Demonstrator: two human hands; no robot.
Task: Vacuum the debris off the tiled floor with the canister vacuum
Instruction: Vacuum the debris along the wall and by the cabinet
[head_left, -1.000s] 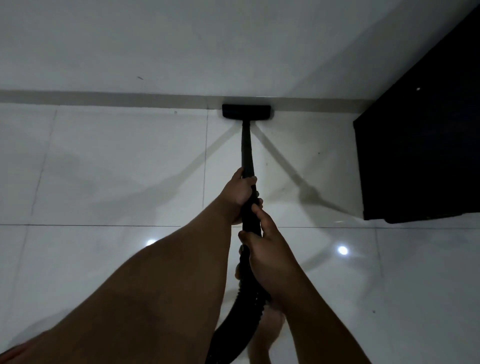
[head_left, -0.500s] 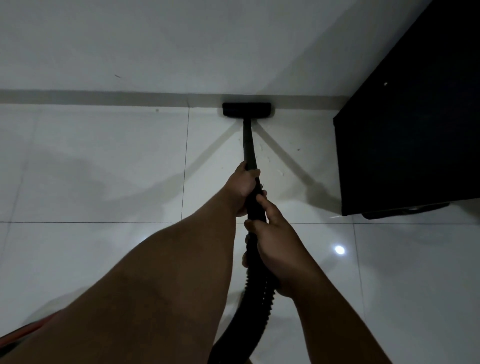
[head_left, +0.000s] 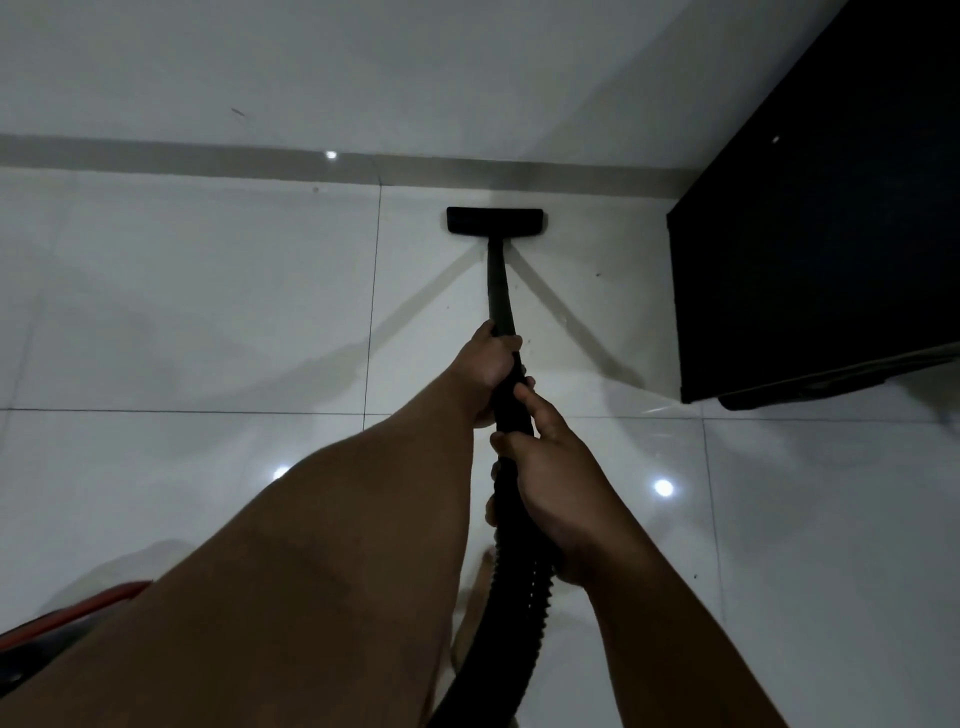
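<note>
A black vacuum wand (head_left: 498, 291) runs away from me to a flat black floor nozzle (head_left: 494, 222), which lies on the white tiled floor (head_left: 208, 312) a little short of the grey skirting (head_left: 208, 156). My left hand (head_left: 485, 366) grips the wand higher up. My right hand (head_left: 553, 480) grips it just behind, where the ribbed black hose (head_left: 511, 613) begins. The hose drops out of view at the bottom. A few tiny dark specks (head_left: 598, 274) lie on the tile right of the nozzle.
A tall black cabinet (head_left: 831, 234) stands close on the right, its corner near the nozzle. A white wall (head_left: 363, 67) rises behind the skirting. A red-and-black curved object (head_left: 67, 618) shows at the lower left. My bare foot (head_left: 475, 603) is below the hose.
The nozzle has drawn back from the skirting, leaving a strip of tile between them. Both hands keep the same hold on the wand.
</note>
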